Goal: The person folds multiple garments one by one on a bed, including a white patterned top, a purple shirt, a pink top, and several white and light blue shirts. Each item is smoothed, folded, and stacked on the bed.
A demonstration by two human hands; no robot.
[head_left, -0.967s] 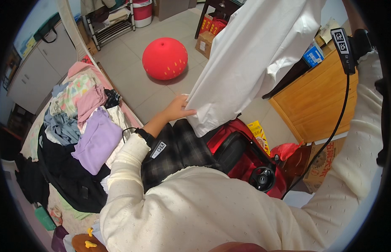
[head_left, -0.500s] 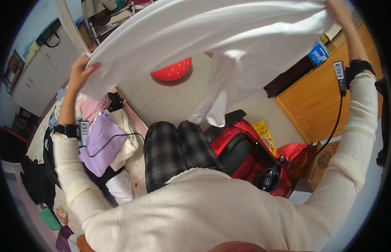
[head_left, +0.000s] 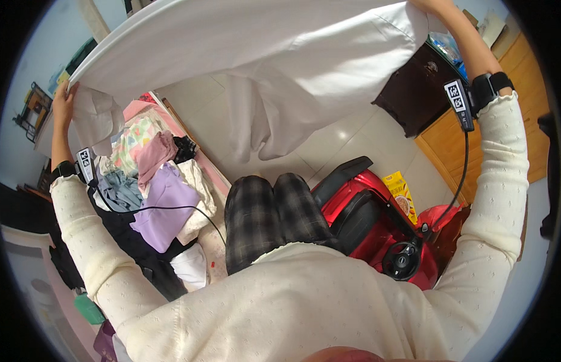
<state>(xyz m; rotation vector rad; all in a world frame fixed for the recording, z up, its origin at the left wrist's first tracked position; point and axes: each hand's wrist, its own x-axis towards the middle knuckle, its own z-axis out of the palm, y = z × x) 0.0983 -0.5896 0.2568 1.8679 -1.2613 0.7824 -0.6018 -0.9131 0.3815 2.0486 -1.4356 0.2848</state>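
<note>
A large white cloth [head_left: 262, 54] is stretched between my raised hands across the top of the view. Whether it is a garment or a sheet I cannot tell; a loose fold hangs from its middle. At the far left my left hand [head_left: 63, 104] is closed on one edge, and a smaller flap dangles beside it. My right hand [head_left: 430, 5] grips the opposite end at the upper right, partly cut off by the picture's top.
To the left, a bed [head_left: 215, 181] bears piled clothes, including a purple garment [head_left: 166, 211]. A red ride-on toy car [head_left: 365, 220] stands at my right, by a yellow packet [head_left: 401, 196]. Beyond are a dark cabinet [head_left: 416, 90] and a wooden panel [head_left: 455, 145].
My left hand has moved outward to the left, and my right hand has shifted up and left. The cloth has moved left with them and now covers the red round thing on the floor.
</note>
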